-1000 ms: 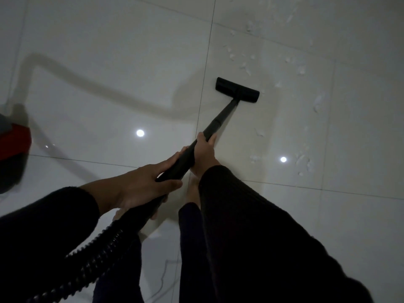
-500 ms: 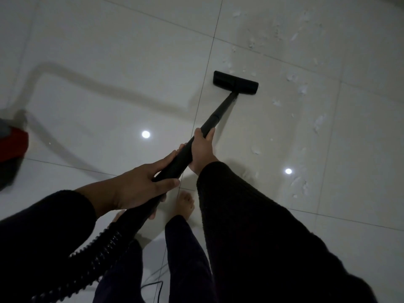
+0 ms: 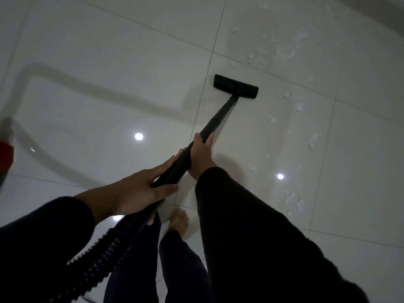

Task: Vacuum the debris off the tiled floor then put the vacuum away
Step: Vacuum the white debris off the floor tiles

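A black vacuum wand (image 3: 220, 114) slants up across the glossy white tiled floor (image 3: 109, 62) to its flat black floor head (image 3: 236, 86), which rests on the tile. My right hand (image 3: 202, 155) grips the wand further up. My left hand (image 3: 140, 191) holds the lower end, where the ribbed black hose (image 3: 98, 256) starts. White debris flakes (image 3: 284, 47) lie scattered beyond the head, and more flakes (image 3: 313, 141) lie to its right.
The red vacuum body (image 3: 5, 157) shows at the left edge. My bare foot (image 3: 178, 221) and dark trouser legs are below the hands. Ceiling lights reflect as bright spots (image 3: 138, 136) on the tiles. The room is dim.
The floor head has slid forward and slightly right toward the flakes, both hands moving with the wand. My foot has come into view as I stepped forward.
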A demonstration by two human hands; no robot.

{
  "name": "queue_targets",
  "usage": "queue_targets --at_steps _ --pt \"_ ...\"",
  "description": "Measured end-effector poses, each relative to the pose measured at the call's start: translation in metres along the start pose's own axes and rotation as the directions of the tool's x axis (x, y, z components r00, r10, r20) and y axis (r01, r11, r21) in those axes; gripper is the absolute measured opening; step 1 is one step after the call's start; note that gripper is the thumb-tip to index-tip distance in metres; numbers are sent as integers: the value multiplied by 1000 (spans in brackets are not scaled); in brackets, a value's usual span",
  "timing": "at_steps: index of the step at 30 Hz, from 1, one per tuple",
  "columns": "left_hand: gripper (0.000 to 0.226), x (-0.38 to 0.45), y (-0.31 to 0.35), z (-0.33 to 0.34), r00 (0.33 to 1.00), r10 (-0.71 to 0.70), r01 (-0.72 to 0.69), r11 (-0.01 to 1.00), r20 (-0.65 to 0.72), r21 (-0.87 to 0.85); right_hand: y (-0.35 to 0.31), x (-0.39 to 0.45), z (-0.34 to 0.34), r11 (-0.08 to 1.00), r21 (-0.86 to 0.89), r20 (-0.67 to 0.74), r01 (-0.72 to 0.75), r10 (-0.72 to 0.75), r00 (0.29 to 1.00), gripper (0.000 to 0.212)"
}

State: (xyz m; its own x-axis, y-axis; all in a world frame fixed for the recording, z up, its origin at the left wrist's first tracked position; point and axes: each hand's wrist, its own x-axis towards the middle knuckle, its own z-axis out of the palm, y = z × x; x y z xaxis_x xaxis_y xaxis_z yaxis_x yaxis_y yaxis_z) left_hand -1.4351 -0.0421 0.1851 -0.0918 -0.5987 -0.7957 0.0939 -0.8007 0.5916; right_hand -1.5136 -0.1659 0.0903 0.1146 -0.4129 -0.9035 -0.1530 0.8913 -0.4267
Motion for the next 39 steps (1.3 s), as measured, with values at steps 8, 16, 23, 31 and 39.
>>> queue_targets --at_steps 8,16,23,31,39 --pt "68 18 36 -47 996 87 -88 995 25 52 -44 13 36 1000 8 -25 -11 11 1000 64" --pt "67 30 59 -74 997 74 -75 994 20 83 -70 25 57 1000 28 -49 0 1 999 62" --pt "65 52 82 -79 999 48 -48 994 -3 96 -95 50 57 1000 -9 -40 -8 7 999 62" --pt "73 81 129 -79 999 -54 54 998 1 -33 -148 72 52 1000 -24 20 -9 9 1000 65" --pt "75 109 166 -88 999 -54 54 997 -3 -46 -192 95 58 1000 -12 44 10 -10 999 66"
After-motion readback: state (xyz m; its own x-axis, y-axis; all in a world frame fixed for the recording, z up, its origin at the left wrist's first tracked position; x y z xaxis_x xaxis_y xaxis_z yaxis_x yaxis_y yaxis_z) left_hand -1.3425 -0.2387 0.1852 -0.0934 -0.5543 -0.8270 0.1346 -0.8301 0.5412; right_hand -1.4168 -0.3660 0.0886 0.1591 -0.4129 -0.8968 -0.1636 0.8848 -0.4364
